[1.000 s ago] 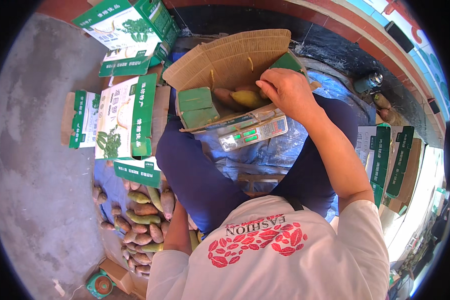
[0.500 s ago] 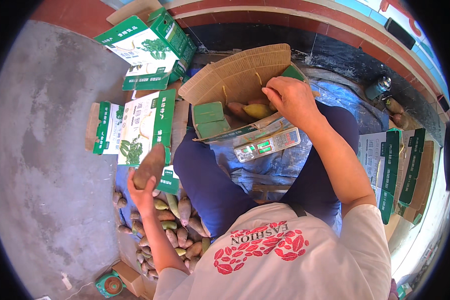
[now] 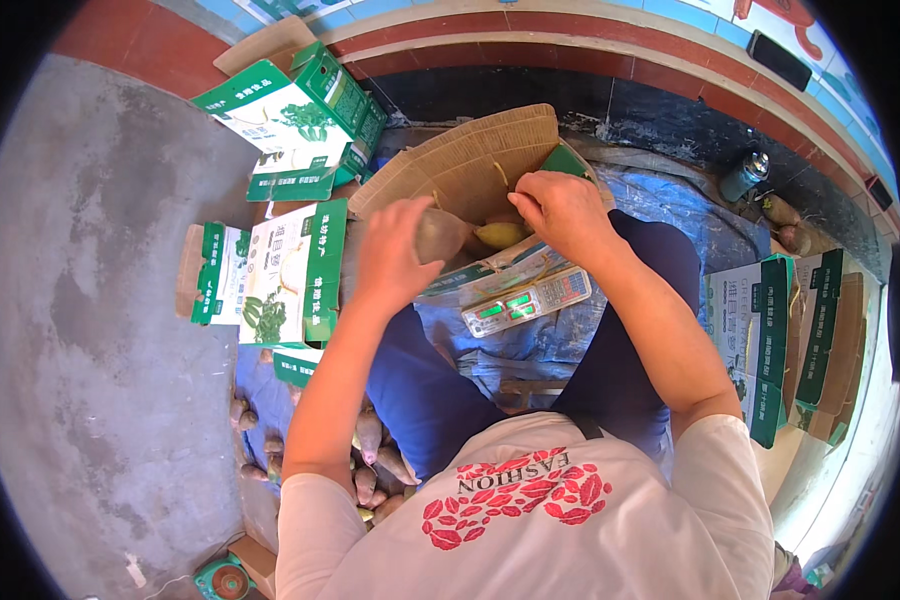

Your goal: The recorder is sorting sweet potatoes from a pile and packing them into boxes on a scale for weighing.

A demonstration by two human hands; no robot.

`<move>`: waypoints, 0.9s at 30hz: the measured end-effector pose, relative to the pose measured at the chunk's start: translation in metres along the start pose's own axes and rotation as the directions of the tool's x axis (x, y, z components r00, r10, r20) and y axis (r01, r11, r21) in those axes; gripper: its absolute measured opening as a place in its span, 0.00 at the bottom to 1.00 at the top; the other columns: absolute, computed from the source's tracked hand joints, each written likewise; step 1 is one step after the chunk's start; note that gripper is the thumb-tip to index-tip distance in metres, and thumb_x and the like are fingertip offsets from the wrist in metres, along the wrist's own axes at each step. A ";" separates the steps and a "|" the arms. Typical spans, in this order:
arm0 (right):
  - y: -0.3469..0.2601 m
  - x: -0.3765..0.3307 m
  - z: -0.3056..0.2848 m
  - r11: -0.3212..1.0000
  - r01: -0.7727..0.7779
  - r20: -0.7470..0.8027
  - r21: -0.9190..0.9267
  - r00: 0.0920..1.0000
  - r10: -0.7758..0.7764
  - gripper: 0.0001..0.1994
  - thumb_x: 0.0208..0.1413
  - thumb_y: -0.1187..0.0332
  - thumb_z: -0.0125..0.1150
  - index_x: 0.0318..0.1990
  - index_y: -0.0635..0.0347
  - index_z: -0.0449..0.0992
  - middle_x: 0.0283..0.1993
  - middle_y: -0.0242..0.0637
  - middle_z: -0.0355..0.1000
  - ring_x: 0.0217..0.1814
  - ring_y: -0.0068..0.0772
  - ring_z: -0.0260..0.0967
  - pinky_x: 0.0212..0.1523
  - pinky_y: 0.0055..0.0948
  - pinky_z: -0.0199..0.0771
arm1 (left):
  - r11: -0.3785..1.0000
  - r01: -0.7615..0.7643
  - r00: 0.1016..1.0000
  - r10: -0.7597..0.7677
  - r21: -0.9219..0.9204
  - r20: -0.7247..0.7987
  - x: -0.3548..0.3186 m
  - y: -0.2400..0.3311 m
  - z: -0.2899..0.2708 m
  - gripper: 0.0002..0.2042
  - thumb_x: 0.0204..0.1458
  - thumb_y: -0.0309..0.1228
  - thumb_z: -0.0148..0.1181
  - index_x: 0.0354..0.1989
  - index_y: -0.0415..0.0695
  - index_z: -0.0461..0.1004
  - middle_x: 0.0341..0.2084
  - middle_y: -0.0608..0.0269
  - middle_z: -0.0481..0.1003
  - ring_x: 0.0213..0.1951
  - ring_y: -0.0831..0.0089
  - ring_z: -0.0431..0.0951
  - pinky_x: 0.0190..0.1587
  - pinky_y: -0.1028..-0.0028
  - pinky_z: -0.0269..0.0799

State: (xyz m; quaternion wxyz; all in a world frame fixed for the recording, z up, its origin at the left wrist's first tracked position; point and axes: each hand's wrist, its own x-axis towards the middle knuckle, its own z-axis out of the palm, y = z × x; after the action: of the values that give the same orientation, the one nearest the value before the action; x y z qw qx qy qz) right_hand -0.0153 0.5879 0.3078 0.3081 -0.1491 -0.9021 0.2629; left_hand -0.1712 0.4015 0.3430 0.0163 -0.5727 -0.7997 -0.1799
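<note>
My left hand [image 3: 395, 255] grips a large, brownish radish [image 3: 442, 236] at the left part of an open cardboard box [image 3: 470, 145] standing in front of me. Inside the box, a yellow-green radish [image 3: 500, 235] shows beside it; the rest of the contents is mostly covered by my hands. Over the box's right near edge, my right hand [image 3: 567, 215] has its fingers curled together. What they hold, if anything, is hidden. Just on my side of the box, a digital scale display and keypad [image 3: 525, 301] is lit green between my legs.
Loose radishes [image 3: 370, 440] lie on the floor left of my leg. Green-and-white cartons [image 3: 295, 270] stand to the left, others [image 3: 760, 340] to the right. Blue sheeting [image 3: 660, 205] covers the ground. A metal flask [image 3: 743, 177] and two radishes [image 3: 792, 237] sit by the wall.
My left hand has carried the radish from above the floor pile up and right to the box. My right hand has shifted slightly left and stays curled at the box's right side.
</note>
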 end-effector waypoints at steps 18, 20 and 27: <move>-0.001 -0.001 0.001 1.000 0.017 0.015 -0.018 1.000 -0.016 0.08 0.51 0.66 0.58 0.26 0.60 0.73 0.26 0.40 0.71 0.31 0.46 0.71 0.32 0.41 0.69 | 0.980 0.195 0.916 -0.166 0.042 -0.366 -0.049 -0.058 0.009 0.17 0.45 0.29 0.63 0.45 0.40 0.73 0.51 0.48 0.68 0.54 0.50 0.66 0.57 0.59 0.60; -0.001 0.000 0.002 1.000 0.010 0.028 -0.028 1.000 -0.010 0.08 0.51 0.66 0.58 0.26 0.60 0.73 0.26 0.40 0.71 0.31 0.46 0.71 0.32 0.41 0.69 | 0.974 0.224 0.895 -0.191 0.036 -0.403 -0.061 -0.060 0.010 0.17 0.46 0.29 0.62 0.46 0.39 0.72 0.52 0.47 0.67 0.55 0.50 0.65 0.57 0.59 0.59; 0.004 -0.003 0.012 0.997 0.011 0.150 -0.082 0.989 0.001 0.08 0.51 0.66 0.58 0.27 0.60 0.74 0.27 0.42 0.72 0.31 0.47 0.71 0.33 0.42 0.70 | 0.955 0.297 0.833 -0.265 -0.011 -0.485 -0.076 -0.062 0.018 0.19 0.51 0.31 0.57 0.50 0.37 0.68 0.55 0.46 0.64 0.58 0.50 0.61 0.60 0.57 0.55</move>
State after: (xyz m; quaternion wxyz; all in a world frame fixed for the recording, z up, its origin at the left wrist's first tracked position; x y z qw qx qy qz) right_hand -0.0202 0.5847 0.2957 0.2335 -0.1392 -0.9332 0.2350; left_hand -0.1993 0.3203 0.2917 0.2064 -0.3855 -0.8509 -0.2912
